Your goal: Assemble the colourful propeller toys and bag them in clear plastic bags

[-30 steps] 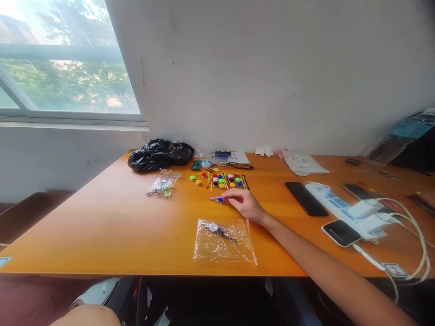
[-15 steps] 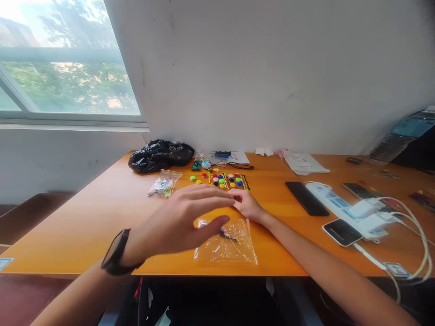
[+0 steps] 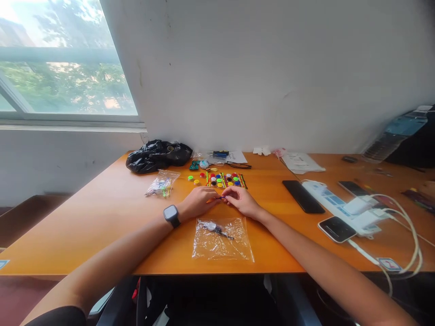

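My left hand (image 3: 201, 200) and my right hand (image 3: 242, 201) meet over the middle of the table, fingertips almost touching. Between them they pinch a small, thin, dark blue piece (image 3: 222, 197); its exact kind is too small to tell. Just beyond the fingers lie several round coloured push buttons (image 3: 219, 185), with strips of coloured wires (image 3: 242, 181) beside them. Nearer to me, a clear plastic bag (image 3: 220, 249) lies flat, with a dark cable-like part and a round silvery piece in it. A smartwatch (image 3: 170, 213) sits on my left wrist.
Left of the buttons are a small clear bag of parts (image 3: 162, 183) and a black plastic bag (image 3: 158, 156). On the right lie a black phone (image 3: 303, 196), a white power strip (image 3: 326, 199) with chargers and cables, and another phone (image 3: 337, 228). A large bottle (image 3: 394, 136) leans behind.
My left hand, raised and spread over the clear bag before, has moved down and forward to meet my right hand. Now it grips the dark blue piece too. The bag's contents have come into view.
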`<state>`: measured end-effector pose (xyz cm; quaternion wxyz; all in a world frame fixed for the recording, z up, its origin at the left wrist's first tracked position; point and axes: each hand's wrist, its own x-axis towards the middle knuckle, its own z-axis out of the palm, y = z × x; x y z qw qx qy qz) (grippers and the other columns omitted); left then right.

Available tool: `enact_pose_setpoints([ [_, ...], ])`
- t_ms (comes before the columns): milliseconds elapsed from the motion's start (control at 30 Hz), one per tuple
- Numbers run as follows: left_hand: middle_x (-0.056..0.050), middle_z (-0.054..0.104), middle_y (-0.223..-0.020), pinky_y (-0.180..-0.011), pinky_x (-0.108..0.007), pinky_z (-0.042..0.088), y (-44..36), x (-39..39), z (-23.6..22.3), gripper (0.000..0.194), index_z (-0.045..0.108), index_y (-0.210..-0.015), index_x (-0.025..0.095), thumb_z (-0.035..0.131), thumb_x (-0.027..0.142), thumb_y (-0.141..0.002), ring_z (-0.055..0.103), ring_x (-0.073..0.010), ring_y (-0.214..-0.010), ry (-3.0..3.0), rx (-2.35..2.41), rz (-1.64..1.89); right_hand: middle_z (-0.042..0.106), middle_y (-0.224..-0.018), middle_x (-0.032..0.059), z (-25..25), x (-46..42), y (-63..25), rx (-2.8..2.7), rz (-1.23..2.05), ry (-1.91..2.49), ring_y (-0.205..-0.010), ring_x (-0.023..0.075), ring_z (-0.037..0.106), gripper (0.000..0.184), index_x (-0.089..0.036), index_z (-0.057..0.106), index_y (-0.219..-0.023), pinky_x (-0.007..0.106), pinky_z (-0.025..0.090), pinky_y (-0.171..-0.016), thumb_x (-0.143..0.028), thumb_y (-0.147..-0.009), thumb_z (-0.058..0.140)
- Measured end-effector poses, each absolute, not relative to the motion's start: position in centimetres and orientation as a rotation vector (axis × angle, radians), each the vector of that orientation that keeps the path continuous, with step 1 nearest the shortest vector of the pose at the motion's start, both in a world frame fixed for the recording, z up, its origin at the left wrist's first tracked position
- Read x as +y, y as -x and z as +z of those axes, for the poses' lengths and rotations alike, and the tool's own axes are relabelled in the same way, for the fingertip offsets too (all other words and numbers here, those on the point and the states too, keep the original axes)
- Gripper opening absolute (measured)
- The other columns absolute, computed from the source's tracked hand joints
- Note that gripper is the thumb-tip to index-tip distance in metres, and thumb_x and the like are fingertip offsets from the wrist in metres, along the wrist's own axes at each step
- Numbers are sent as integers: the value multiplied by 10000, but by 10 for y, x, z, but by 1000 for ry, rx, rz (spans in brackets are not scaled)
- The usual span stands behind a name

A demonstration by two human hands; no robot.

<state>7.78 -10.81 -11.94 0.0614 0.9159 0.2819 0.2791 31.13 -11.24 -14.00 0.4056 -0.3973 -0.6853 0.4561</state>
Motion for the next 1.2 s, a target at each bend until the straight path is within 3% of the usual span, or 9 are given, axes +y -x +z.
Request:
enact_pose_setpoints([
  [233,-80,796,-1005,-847,-334,565,-76,-111,-118,187,807,-1049,228,655,329,-1008,741,-227,-921,-2712,869,876,743,-909,59,-139,-109,-316,-1834,952,1059,-797,198,682,244,-190,704,-929,345,564,-780,-420,-849,732],
  [567,-53,797,-1007,-779,-308,573,-73,-110,-117,164,795,-1019,241,644,302,-1001,736,-204,-889,-2740,857,879,751,-956,76,-141,-108,-317,-1827,856,1034,-869,224,706,211,-188,723,-948,370,575,-840,-389,-883,707],
  [800,-51,810,-1029,-867,-348,582,-76,-113,-117,164,802,-1039,231,659,289,-985,747,-230,-956,-2759,861,878,745,-967,83,-141,-108,-316,-1837,817,1025,-859,222,696,175,-192,724,-940,373,572,-834,-354,-884,688],
  [1033,-57,802,-976,-813,-360,574,-78,-120,-116,138,784,-989,222,673,301,-968,735,-238,-906,-2766,916,804,739,-957,78,-140,-109,-313,-1884,756,1018,-837,206,681,148,-186,727,-933,344,556,-786,-287,-879,633],
  [1200,-58,788,-1068,-873,-384,583,-74,-120,-120,236,747,-1109,243,746,391,-926,733,-247,-984,-2604,937,876,748,-965,92,-132,-114,-313,-1873,629,1117,-810,213,679,182,-189,730,-933,329,536,-714,-346,-900,644],
])
